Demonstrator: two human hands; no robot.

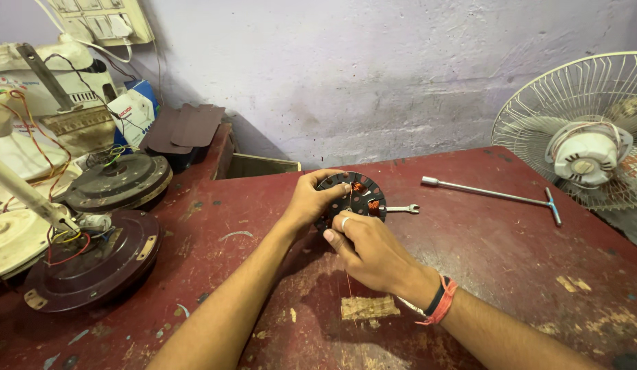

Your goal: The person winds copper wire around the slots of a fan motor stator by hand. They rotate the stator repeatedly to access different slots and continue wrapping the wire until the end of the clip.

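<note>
A round black stator disc [363, 193] with slots and two copper windings lies tilted on the dark red table [510, 253]. My left hand [310, 200] grips the disc's near-left rim. My right hand [366, 250], with a ring and wrist threads, pinches a thin copper wire [348, 274] at the disc's front edge. The wire runs down from the disc past my right hand toward me.
A small open-end spanner [402, 208] lies just right of the disc; a T-handle socket wrench [500, 195] lies further right. A white table fan [592, 130] stands at the right edge. Ceiling fan motors [99, 257] and wiring crowd the left. A switchboard [106, 20] hangs on the wall.
</note>
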